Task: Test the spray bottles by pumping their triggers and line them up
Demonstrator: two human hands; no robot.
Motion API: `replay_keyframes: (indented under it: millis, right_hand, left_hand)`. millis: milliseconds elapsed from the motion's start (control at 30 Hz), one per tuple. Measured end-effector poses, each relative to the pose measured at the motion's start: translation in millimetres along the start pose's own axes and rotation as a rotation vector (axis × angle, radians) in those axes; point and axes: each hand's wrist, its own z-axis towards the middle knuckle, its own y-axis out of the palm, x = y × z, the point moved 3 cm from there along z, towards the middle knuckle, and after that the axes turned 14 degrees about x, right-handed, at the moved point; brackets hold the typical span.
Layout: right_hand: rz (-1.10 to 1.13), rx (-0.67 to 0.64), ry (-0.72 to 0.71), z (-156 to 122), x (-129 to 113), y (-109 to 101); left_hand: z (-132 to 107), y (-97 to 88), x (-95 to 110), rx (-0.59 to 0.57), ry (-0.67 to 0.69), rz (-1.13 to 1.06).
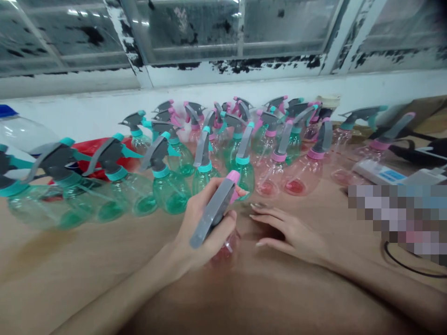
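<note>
My left hand (200, 223) is closed around the neck of a pink spray bottle (225, 249), whose grey trigger head with a pink nozzle tip points away from me. Most of the neck is hidden by my fingers. To the right, my right hand (289, 228) hovers near or rests on the table with its fingers stretched out and nothing in them; whether it touches the surface I cannot tell. Just beyond my hands stand a green spray bottle (244, 174) and a pink-tinted spray bottle (303, 174).
Several green and pink spray bottles line the table (115, 265) from left to right. Behind the left ones lies a red bag-like thing (94, 151). A blue-capped clear container (21, 132) is far left. A white device (380, 173) and a black cable (401, 267) lie right.
</note>
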Motion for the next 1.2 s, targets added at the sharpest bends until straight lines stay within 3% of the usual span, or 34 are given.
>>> replay_keyframes:
  millis: [333, 833, 1200]
  right_hand:
    - [-0.063, -0.070, 0.007, -3.4, -0.8, 7.6]
    - [0.019, -0.083, 0.043, -5.7, 3.4, 6.4]
    - [0.023, -0.082, 0.035, -6.9, 5.7, 7.8]
  left_hand:
    - [1.3, -1.4, 3.2, -0.069, 0.015, -0.058]
    - [-3.6, 2.0, -2.1, 0.025, 0.042, -0.018]
    - [-2.9, 5.5, -6.6, -0.017, 0.016, -0.017]
